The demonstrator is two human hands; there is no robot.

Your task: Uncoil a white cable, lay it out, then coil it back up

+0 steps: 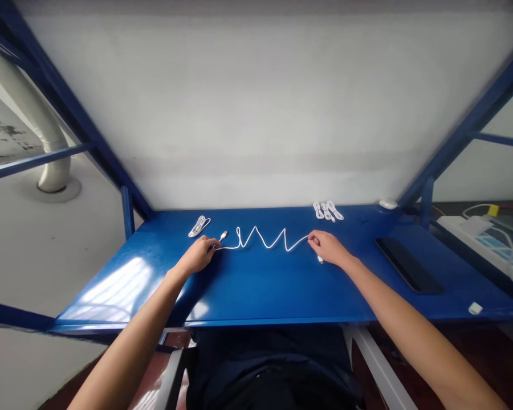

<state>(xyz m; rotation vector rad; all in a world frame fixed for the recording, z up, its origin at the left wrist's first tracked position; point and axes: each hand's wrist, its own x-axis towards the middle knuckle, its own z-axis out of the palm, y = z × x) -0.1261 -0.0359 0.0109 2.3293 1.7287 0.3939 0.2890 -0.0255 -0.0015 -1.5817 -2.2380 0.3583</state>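
A white USB cable [270, 246] stretches in loose zigzag bends between my two hands over the blue table. My left hand [199, 254] pinches one end of it, and the metal USB plug pokes out past the fingers. At the other end, my right hand [326, 246] grips the cable between thumb and fingers. A small white connector shows just below that hand. Behind my left hand lies a coiled white cable [199, 226]. Several bundled white cables [327, 211] rest near the back edge, beyond my right hand.
The blue table [256, 296] is framed by blue metal bars, with a pale panel behind. To the right lie a dark flat slab [407, 266], a small white block [475, 308] and a white power strip [487, 245]. A white rounded object [388, 204] sits at the back right.
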